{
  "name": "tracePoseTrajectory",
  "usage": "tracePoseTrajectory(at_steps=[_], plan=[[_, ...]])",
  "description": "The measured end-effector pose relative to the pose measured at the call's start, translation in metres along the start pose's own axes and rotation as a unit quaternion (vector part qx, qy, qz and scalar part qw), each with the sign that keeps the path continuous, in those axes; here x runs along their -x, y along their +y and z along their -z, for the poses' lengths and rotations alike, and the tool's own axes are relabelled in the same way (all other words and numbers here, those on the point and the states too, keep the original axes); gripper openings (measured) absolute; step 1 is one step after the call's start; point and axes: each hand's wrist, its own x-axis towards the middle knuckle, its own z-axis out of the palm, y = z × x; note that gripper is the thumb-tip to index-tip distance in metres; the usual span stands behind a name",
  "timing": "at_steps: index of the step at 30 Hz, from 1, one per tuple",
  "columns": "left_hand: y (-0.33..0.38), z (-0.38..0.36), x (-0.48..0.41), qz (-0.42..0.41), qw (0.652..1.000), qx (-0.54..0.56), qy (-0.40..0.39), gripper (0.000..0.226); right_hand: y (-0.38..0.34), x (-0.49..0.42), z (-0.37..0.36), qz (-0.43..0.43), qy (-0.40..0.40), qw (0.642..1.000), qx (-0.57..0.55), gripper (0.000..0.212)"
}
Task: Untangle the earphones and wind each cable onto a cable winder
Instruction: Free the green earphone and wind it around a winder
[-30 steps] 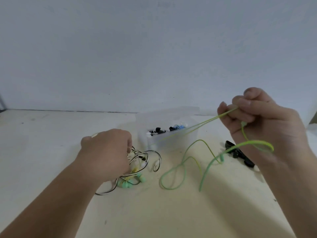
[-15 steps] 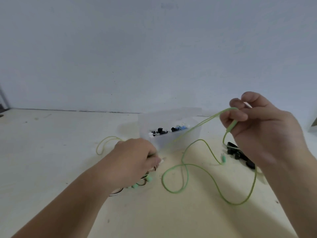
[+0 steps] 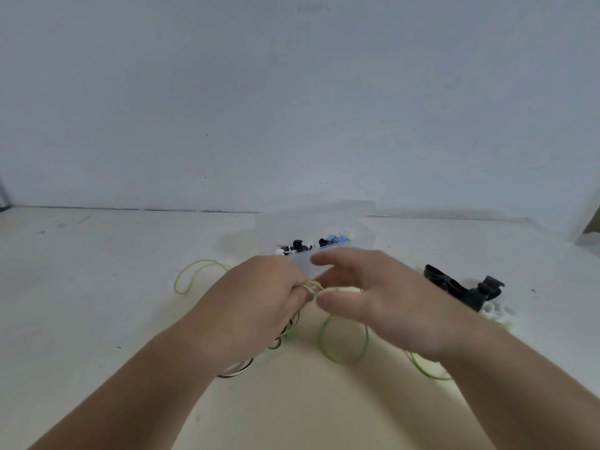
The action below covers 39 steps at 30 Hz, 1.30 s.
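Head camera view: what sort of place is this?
Probably a plain indoor workbench, hard to say more: a pale tabletop against a bare wall, a clear box of small parts, and a green earphone cable.

2 hands: left hand [image 3: 259, 303], right hand [image 3: 383, 303]. 1 green earphone cable [image 3: 344, 360], 1 black-and-white cable bundle [image 3: 237, 371] at lower centre, 1 clear plastic box [image 3: 303, 266] at centre. Right of frame: looks like 2 black cable winders [image 3: 449, 285]; the white pieces [image 3: 493, 311] are too blurred to count.

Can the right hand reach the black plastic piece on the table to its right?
Probably yes: the black plastic piece lies uncovered beside the right hand, with bare table between them.
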Motion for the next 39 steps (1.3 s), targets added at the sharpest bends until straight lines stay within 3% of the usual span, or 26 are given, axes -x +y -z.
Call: tracePoseTrajectory(at_steps=[2, 4, 6, 9, 14, 17, 19, 21, 26, 28, 31, 34, 36, 37, 39], plan=[[0.002, 0.0, 0.0, -0.011, 1.0, -0.006, 0.006, 0.037, 0.003, -0.004, -0.01, 0.003, 0.007, 0.997, 0.076, 0.044], [0.002, -0.001, -0.001, -0.012, 1.0, 0.006, 0.019, 0.039, 0.003, -0.006, -0.011, 0.007, 0.022, 0.997, 0.069, 0.021], [0.002, 0.0, -0.001, -0.001, 0.999, 0.018, 0.029, 0.035, 0.005, -0.006, -0.006, 0.008, 0.048, 0.998, 0.041, 0.022], [-0.004, 0.007, 0.0, 0.035, 0.995, 0.086, 0.031, 0.017, 0.002, -0.005, 0.002, 0.013, 0.107, 0.988, -0.114, 0.028], [-0.021, 0.024, 0.003, 0.044, 0.975, 0.217, 0.017, 0.04, 0.003, -0.009, 0.017, 0.004, 0.222, 0.922, -0.317, 0.035], [-0.026, 0.035, 0.007, 0.042, 0.958, 0.283, 0.035, 0.04, 0.008, -0.011, 0.027, -0.033, 0.281, 0.884, -0.372, 0.033], [-0.028, 0.038, 0.006, 0.056, 0.941, 0.32, 0.093, 0.037, 0.012, -0.011, 0.034, -0.063, 0.313, 0.865, -0.386, 0.026], [-0.031, 0.04, 0.003, 0.099, 0.919, 0.348, 0.157, 0.035, 0.016, -0.011, 0.039, -0.098, 0.331, 0.862, -0.371, 0.02], [-0.04, 0.038, -0.002, 0.223, 0.85, 0.424, 0.218, 0.043, 0.018, -0.011, 0.044, -0.118, 0.37, 0.85, -0.355, 0.016], [-0.042, 0.035, -0.004, 0.247, 0.844, 0.416, 0.232, 0.042, 0.017, -0.01, 0.044, -0.113, 0.388, 0.841, -0.359, 0.016], [-0.04, 0.036, -0.004, 0.249, 0.854, 0.376, 0.26, 0.031, 0.015, -0.007, 0.045, -0.102, 0.372, 0.85, -0.359, 0.019], [-0.042, 0.033, -0.003, 0.226, 0.885, 0.325, 0.245, 0.039, 0.012, -0.006, 0.041, -0.082, 0.263, 0.895, -0.35, 0.034], [-0.038, 0.027, -0.004, 0.191, 0.921, 0.266, 0.209, 0.022, 0.011, -0.007, 0.032, -0.053, 0.198, 0.916, -0.344, 0.041], [-0.034, 0.024, -0.003, 0.173, 0.934, 0.244, 0.194, 0.015, 0.009, -0.007, 0.028, -0.035, 0.173, 0.92, -0.35, 0.041], [-0.027, 0.019, -0.003, 0.134, 0.946, 0.238, 0.175, 0.023, 0.008, -0.007, 0.019, -0.009, 0.12, 0.915, -0.386, 0.041]])
